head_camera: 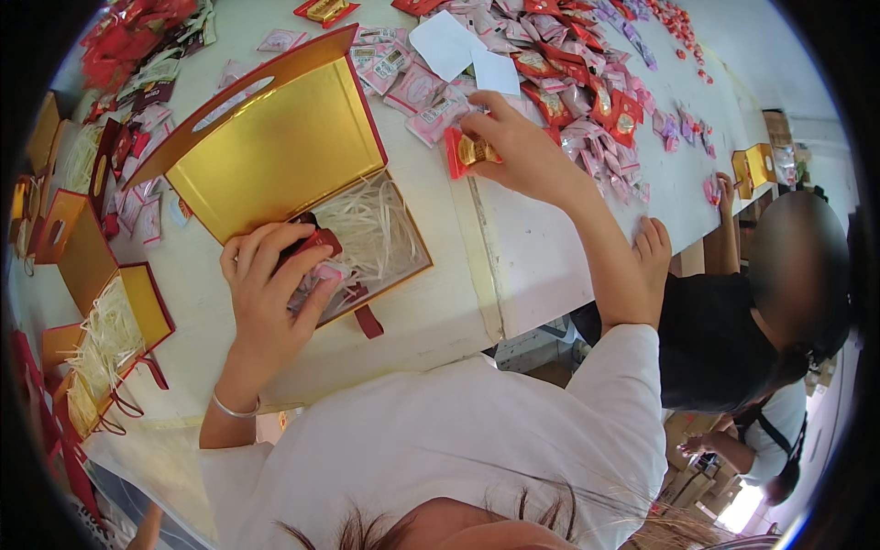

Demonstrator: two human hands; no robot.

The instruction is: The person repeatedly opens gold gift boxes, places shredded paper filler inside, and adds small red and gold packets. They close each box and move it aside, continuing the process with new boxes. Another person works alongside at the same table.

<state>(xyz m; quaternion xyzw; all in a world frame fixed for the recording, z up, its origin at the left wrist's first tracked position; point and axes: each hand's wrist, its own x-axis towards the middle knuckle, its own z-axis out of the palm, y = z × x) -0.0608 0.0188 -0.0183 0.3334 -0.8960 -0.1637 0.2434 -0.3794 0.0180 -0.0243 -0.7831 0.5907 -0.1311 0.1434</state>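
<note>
An open gift box, its lid lined in gold [275, 144], lies before me on the table. Pale shredded paper filler [375, 227] covers much of its inside. My left hand [271, 282] reaches into the box's left end, fingers and thumb around a dark red packet [323, 242] and a pink wrapped sweet [326, 270]; the palm side is hidden. To the right of the box, my right hand [519, 148] pinches a red packet with a gold middle [473, 150] just above the table. A dark red ribbon [369, 321] hangs from the box's front edge.
Pink packets [419, 89] and a heap of mixed sweets [577, 89] spread beyond my right hand, with white paper pieces [447, 45] on top. More open boxes with filler [106, 330] stand at left. A co-worker in black [708, 337] is at right.
</note>
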